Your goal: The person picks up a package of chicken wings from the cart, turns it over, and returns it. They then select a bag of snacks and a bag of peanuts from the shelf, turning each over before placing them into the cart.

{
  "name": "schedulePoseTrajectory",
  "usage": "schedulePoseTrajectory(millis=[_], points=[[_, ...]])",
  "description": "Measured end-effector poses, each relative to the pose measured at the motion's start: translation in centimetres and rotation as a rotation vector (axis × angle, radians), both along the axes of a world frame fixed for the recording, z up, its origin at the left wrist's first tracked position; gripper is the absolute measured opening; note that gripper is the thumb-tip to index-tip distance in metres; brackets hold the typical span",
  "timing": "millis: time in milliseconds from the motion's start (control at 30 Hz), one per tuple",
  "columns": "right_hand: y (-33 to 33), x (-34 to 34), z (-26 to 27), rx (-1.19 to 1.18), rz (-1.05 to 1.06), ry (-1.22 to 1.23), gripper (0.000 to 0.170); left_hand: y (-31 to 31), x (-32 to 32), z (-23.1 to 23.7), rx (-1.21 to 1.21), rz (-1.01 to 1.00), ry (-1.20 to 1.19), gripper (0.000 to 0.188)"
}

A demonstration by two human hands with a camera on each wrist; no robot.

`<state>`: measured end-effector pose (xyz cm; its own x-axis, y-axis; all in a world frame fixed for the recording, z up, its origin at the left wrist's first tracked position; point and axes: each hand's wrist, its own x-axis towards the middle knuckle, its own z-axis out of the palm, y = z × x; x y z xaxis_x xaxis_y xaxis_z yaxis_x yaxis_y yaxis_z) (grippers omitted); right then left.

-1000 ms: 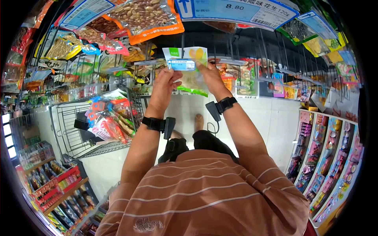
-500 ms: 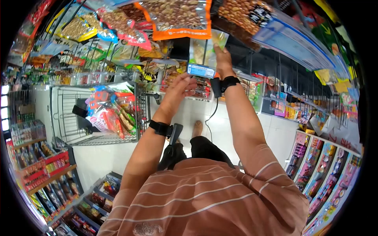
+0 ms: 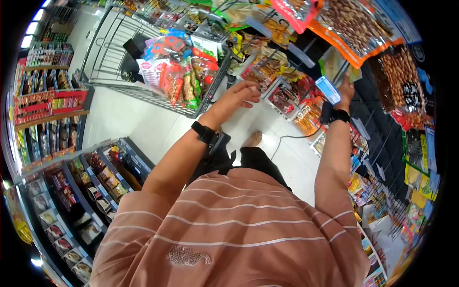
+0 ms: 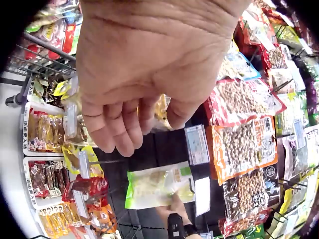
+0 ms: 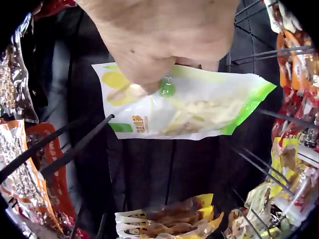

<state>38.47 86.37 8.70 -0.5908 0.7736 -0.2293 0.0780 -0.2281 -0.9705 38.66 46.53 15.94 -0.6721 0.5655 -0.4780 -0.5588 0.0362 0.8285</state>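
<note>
My right hand [image 3: 346, 94] reaches in among the shelf hooks and holds a white and green snack bag [image 5: 209, 112], with the thumb on its printed face. A metal display hook [image 5: 82, 144] ends right at the top edge of the bag. A blue price tag [image 3: 328, 89] hangs in front of that hand in the head view. My left hand [image 3: 239, 98] is held in the air between the cart and the shelf, its fingers loosely bent and nothing in them. The left wrist view shows its palm above the bag.
A wire shopping cart [image 3: 192, 114] with several snack packs [image 3: 177, 79] stands at the left. Large nut bags [image 3: 354, 31] hang above the right hand. Below it are boxes of snacks [image 3: 284, 98]. Low shelves [image 3: 91, 186] stand behind on the left.
The head view has turned, so the cart appears nearer. My left hand has let go of the bag and drawn away left. My right hand has carried the bag in among the hooks.
</note>
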Motion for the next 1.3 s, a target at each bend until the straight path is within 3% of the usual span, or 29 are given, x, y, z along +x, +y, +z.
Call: schedulePoseTrajectory(millis=[100, 167, 233, 300, 367, 400, 467, 533, 600, 800, 900, 1000, 1067, 1167, 1200, 1233, 1300], points=[[1.2, 0.3, -2.6, 0.14, 0.018, -0.002, 0.042, -2.4, -0.1, 0.5, -0.027, 0.029, -0.004, 0.051], [1.6, 1.7, -3.7, 0.016, 0.058, 0.023, 0.043, -4.4, -0.6, -0.6, -0.018, 0.037, -0.015, 0.05], [0.1, 3.5, -4.3, 0.07, 0.144, 0.186, 0.044, -6.4, -1.0, -1.2, -0.028, 0.047, -0.016, 0.05], [-0.6, 5.8, -5.5, 0.363, 0.169, -0.083, 0.042, -8.4, -1.7, -1.3, -0.037, 0.07, -0.03, 0.05], [-0.4, 7.4, -8.7, 0.311, 0.153, -0.154, 0.042, -10.6, -2.4, -1.7, -0.049, 0.082, -0.029, 0.045], [-2.0, 7.6, -8.5, -0.007, 0.022, -0.12, 0.043, -11.7, -3.0, -1.6, -0.065, 0.084, -0.034, 0.043], [-4.4, 9.8, -9.5, -0.168, 0.079, -0.125, 0.037, -14.1, -4.1, -1.6, -0.096, 0.093, -0.048, 0.039], [-7.4, 11.7, -11.4, -0.248, 0.207, -0.162, 0.036, -17.3, -5.8, -1.5, -0.165, 0.096, 0.056, 0.035], [-11.6, 13.4, -10.0, -0.282, 0.276, -0.264, 0.036, -21.3, -8.4, -2.2, -0.21, 0.098, 0.16, 0.035], [-21.6, 12.4, -4.9, -0.364, 0.351, -0.435, 0.036, -36.0, -17.6, -5.2, -0.787, 0.082, 0.344, 0.031], [-24.1, 10.7, -3.2, -0.334, 0.389, -0.446, 0.04, -45.9, -22.8, -12.2, -1.035, -0.461, 0.887, 0.031], [-26.5, 9.0, -1.1, -0.304, 0.44, -0.448, 0.043, -50.2, -25.0, -16.7, -1.293, -0.881, 1.075, 0.018], [-28.0, 8.0, 0.0, -0.286, 0.469, -0.449, 0.044, -50.5, -25.3, -16.3, -1.286, -1.161, 1.165, 0.019], [-30.4, 6.9, 2.2, -0.26, 0.492, -0.441, 0.042, -54.0, -27.5, -22.9, -1.325, -0.972, 0.836, 0.023], [-31.1, 6.6, 2.7, -0.253, 0.493, -0.44, 0.041, -55.1, -28.1, -25.3, -1.285, -1.011, 0.849, 0.025], [-31.5, 6.6, 2.8, -0.252, 0.494, -0.433, 0.04, -55.2, -28.4, -25.9, -1.245, -1.05, 0.863, 0.027], [-32.1, 6.6, 3.0, -0.251, 0.499, -0.418, 0.039, -55.6, -28.5, -25.3, -1.225, -0.934, 0.656, 0.031]])
